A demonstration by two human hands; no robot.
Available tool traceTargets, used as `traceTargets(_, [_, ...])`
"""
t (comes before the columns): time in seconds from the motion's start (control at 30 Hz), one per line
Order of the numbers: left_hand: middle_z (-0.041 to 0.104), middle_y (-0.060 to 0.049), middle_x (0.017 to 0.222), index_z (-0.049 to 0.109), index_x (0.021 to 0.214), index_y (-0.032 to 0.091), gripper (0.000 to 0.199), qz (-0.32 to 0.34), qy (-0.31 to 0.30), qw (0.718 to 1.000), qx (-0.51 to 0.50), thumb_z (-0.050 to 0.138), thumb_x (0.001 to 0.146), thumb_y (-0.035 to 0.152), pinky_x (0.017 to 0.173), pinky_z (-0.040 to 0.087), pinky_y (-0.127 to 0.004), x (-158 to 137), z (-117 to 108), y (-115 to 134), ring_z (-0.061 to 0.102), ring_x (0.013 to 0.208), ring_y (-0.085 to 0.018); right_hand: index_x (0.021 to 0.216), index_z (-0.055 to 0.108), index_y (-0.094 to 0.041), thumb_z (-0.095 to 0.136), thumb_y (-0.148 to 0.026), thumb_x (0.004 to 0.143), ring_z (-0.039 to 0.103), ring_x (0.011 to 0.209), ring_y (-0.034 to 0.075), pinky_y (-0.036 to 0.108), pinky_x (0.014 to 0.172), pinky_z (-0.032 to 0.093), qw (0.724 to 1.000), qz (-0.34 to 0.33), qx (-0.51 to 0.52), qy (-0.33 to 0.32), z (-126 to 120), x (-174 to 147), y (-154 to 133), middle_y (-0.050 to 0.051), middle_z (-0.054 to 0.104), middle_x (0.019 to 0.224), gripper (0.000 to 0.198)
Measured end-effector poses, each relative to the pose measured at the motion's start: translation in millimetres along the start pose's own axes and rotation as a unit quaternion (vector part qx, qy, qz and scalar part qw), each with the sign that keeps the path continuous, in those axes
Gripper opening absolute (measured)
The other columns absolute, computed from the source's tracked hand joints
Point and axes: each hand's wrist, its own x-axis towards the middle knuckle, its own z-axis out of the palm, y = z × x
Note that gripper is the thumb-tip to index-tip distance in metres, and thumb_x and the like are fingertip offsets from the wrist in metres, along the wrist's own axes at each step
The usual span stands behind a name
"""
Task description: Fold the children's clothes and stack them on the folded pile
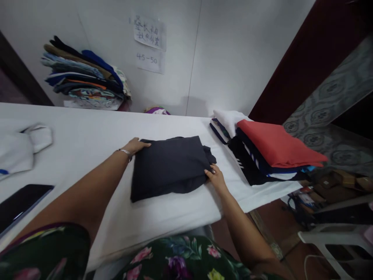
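A dark grey garment (pixel 171 165) lies folded into a rough rectangle on the white-covered table (pixel 96 124). Its kind cannot be made out in this fold. At its far left corner my left hand (pixel 136 146) pinches the edge, thumb on top, a bracelet at the wrist. My right hand (pixel 216 177) grips the right edge, where a crumpled bit of the same dark cloth sticks out. Both hands are closed on the cloth, and some fingertips are hidden.
Folded clothes (pixel 279 144) with a red one on top are piled at the table's right end. Another stack of clothes (pixel 87 77) stands at the back left. A white garment (pixel 17 149) and a phone (pixel 23 204) lie left. Paper notes (pixel 150 33) hang on the wall.
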Motion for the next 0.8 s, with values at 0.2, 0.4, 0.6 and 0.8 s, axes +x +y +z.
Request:
traceTargets(0.2, [0.055,-0.022,0.134,0.050,0.129,0.008,0.065,0.017,-0.005,0.993,0.118,0.064,0.078,0.046,0.106,0.040,-0.047,-41.9,-16.0,-24.7,0.051,0.125,-0.034,0.115,0.065,-0.020,0.061,-0.045,0.079,0.053,0.122,0.030,0.049,0.093,0.051,0.975,-0.108,-0.194,-0.019,-7.5,-14.9,-1.9,0.015,0.048,0.141,0.044])
traceTargets(0.4, [0.048,-0.014,0.143,0.048,0.134,0.017,0.062,0.331,-0.045,0.922,0.195,0.052,0.084,0.055,0.112,0.033,-0.047,-137.5,-35.6,-52.5,0.043,0.133,-0.028,0.137,0.047,-0.029,0.054,-0.027,0.090,0.031,0.141,0.027,0.052,0.112,0.033,0.870,-0.361,-0.326,-0.075,-15.8,-58.8,-32.9,0.009,0.036,0.152,0.048])
traceTargets(0.6, [0.037,-0.013,0.152,0.050,0.135,0.023,0.058,0.426,-0.129,0.836,0.321,0.059,0.082,0.045,0.111,0.032,-0.054,-187.8,-50.1,-84.2,0.031,0.141,-0.033,0.141,0.045,-0.029,0.068,-0.024,0.081,0.015,0.146,0.035,0.064,0.112,0.018,0.736,-0.390,-0.505,-0.228,0.1,-47.8,-38.7,0.013,0.022,0.158,0.064])
traceTargets(0.8, [0.039,-0.006,0.152,0.054,0.131,0.026,0.045,0.419,-0.159,0.845,0.292,0.050,0.087,0.035,0.111,0.037,-0.050,-178.2,-54.6,-83.4,0.031,0.142,-0.027,0.125,0.060,-0.026,0.069,-0.015,0.077,0.022,0.144,0.035,0.067,0.110,0.017,0.697,-0.416,-0.520,-0.267,1.3,-12.1,-50.1,0.014,0.034,0.153,0.050])
